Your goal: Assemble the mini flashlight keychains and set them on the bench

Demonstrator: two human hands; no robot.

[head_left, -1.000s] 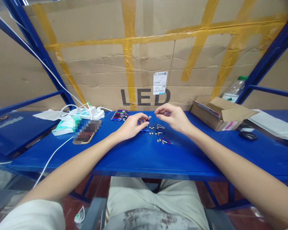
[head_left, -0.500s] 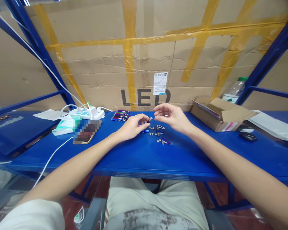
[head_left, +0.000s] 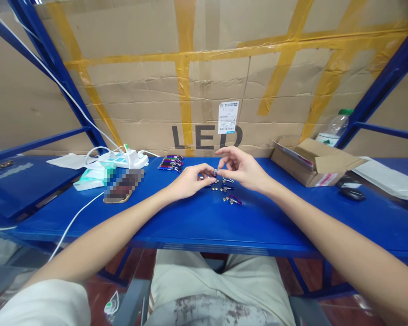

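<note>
My left hand (head_left: 192, 182) is closed around a small dark tube with a silvery end (head_left: 215, 172), pinched between thumb and fingers. At that end, my right hand (head_left: 240, 170) has its thumb and a finger closed together. Whatever sits between them is too small to make out. Below the hands on the blue table (head_left: 190, 222) lie several small round silvery discs (head_left: 214, 189). Beside them are a silver carabiner (head_left: 228, 180), partly covered by my right hand, a dark blue carabiner (head_left: 227, 187) and a purple carabiner (head_left: 235, 199).
A row of coloured tubes with carabiners (head_left: 170, 164) lies behind my left hand. Left are a phone (head_left: 125, 188), a tissue pack (head_left: 92, 177) and a power strip (head_left: 122, 159). Right are an opened cardboard box (head_left: 313, 165), a black mouse (head_left: 351, 194) and a bottle (head_left: 336, 127).
My right hand has moved slightly left and its thumb now meets the end of the tube. The left hand has shifted a little to the right.
</note>
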